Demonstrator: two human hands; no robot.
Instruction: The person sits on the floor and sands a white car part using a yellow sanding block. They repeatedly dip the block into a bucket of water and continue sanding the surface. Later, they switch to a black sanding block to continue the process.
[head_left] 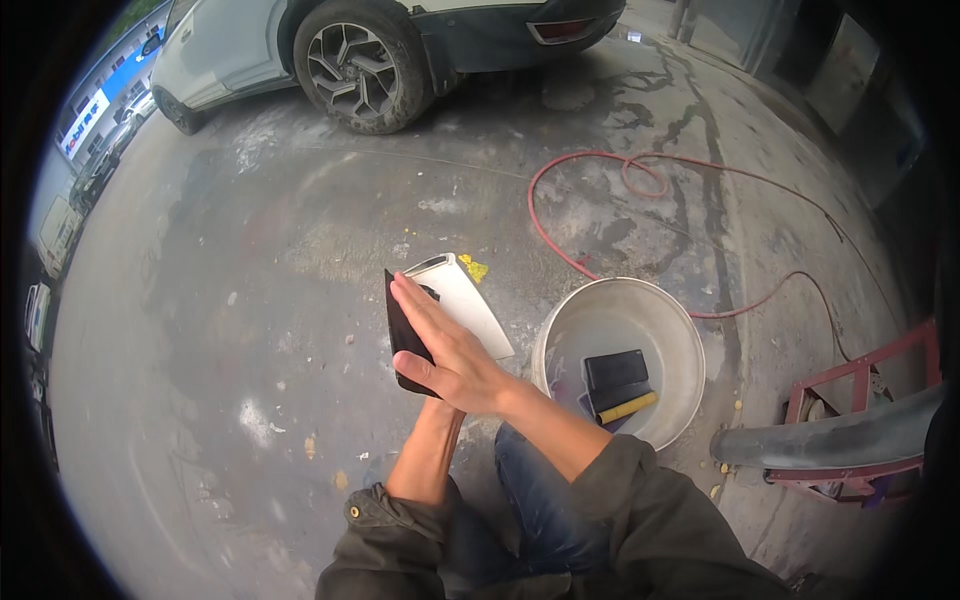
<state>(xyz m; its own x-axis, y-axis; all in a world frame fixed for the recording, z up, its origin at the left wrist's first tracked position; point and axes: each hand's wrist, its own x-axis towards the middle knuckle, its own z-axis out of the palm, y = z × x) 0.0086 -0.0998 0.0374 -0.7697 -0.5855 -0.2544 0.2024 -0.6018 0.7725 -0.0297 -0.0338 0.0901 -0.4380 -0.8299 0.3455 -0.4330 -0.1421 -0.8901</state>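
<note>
My right hand (445, 352) lies flat with its fingers stretched along a thin black sheet (408, 342), the thumb resting across the sheet's lower part. The sheet stands tilted, and its material is hard to make out. My left hand is hidden behind the right hand and the sheet; only its wrist and forearm (425, 450) show below. Just beyond the hands is a white panel piece (465, 300) with a dark slot along its upper end. Whether it is held or lies on the ground cannot be made out.
A white bucket (542, 350) at the right contains water, a black block (615, 371) and a yellow strip (628, 407). A red hose (545, 225) curls behind it. Far right, a grey curved part (820, 440) rests on a red frame (865, 365). A white car (235, 45) stands ahead.
</note>
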